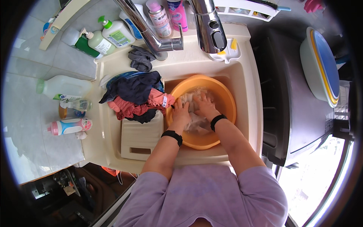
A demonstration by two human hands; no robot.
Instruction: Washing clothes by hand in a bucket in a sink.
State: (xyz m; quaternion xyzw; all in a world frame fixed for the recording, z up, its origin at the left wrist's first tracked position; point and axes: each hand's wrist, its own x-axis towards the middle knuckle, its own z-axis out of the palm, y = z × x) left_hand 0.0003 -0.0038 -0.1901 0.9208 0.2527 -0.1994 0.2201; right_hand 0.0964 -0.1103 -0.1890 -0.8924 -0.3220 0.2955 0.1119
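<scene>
An orange plastic basin (pixel 225 124) stands in a cream laundry sink (pixel 252 85), holding water and pale, wet cloth (pixel 198 123). Over the basin's left part, my left hand (pixel 181 113) rests on the cloth with its fingers spread. My right hand (pixel 205 106) presses on the cloth further right, fingers apart and partly in the water. Neither hand is plainly closed on anything. Left of the basin lies a pile of dark blue garments (pixel 136 88) and coral-red ones (pixel 129 106), partly over a ribbed washboard (pixel 141 136).
A chrome faucet (pixel 147 31) and a second chrome spout (pixel 211 34) overhang the sink's back. A dark grey cloth (pixel 141 58) lies by the faucet base. Pump bottles (pixel 117 34) line the back left; a detergent jug (pixel 68 86) stands left. Stacked basins (pixel 320 65) lean at right.
</scene>
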